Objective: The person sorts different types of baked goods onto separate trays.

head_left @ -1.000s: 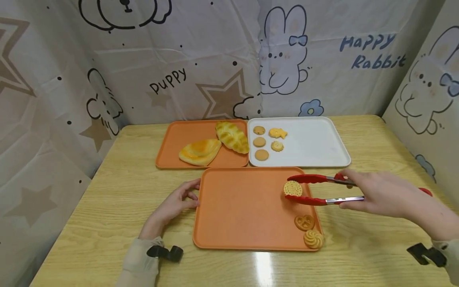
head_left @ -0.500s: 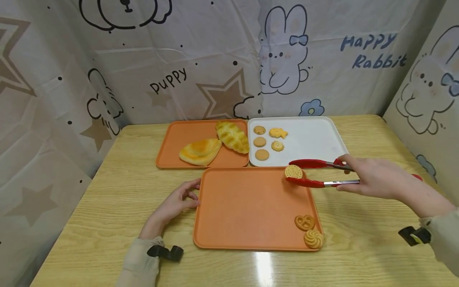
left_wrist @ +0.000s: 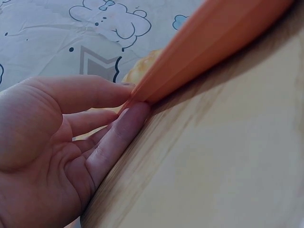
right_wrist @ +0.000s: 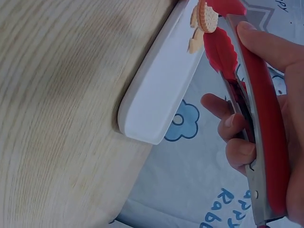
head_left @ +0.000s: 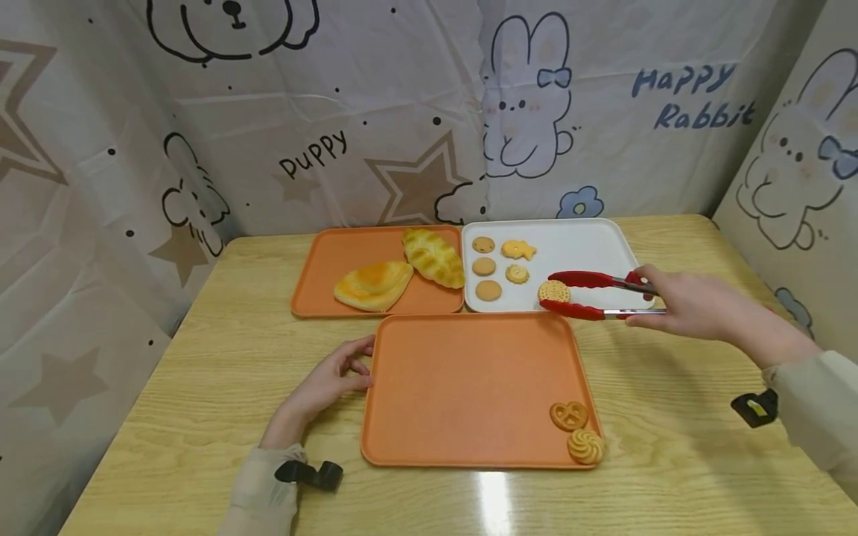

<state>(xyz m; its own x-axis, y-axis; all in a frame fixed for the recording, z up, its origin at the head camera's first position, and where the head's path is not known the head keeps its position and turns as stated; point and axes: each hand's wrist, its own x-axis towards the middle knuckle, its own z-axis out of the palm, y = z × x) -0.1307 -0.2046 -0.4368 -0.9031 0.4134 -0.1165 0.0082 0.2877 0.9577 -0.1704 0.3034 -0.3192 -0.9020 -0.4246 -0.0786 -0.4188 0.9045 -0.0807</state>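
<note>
My right hand (head_left: 700, 304) grips red-tipped tongs (head_left: 583, 311), their tips on either side of a round dotted biscuit (head_left: 554, 292). The biscuit is over the front of the white tray (head_left: 603, 257); whether it touches the tray I cannot tell. In the right wrist view the thumb and curled fingers wrap the tong handles (right_wrist: 270, 156). At the near orange tray's (head_left: 462, 387) left edge, my left hand (head_left: 328, 380) rests with its fingertips against the rim, as the left wrist view shows close up at the thumb (left_wrist: 128, 123). A pretzel biscuit (head_left: 568, 416) and a swirl cookie (head_left: 585, 447) lie in that tray's front right corner.
Several small biscuits, among them a fish-shaped one (head_left: 518, 249), lie at the white tray's left. A second orange tray (head_left: 322, 260) at the back left bears two breads, one pointed (head_left: 374, 286), one ridged (head_left: 434, 257). A printed curtain (head_left: 402, 97) stands behind the wooden table (head_left: 221, 357).
My right hand has moved away from me with the tongs and biscuit, from above the near orange tray's right side to the white tray. My left hand has stayed put.
</note>
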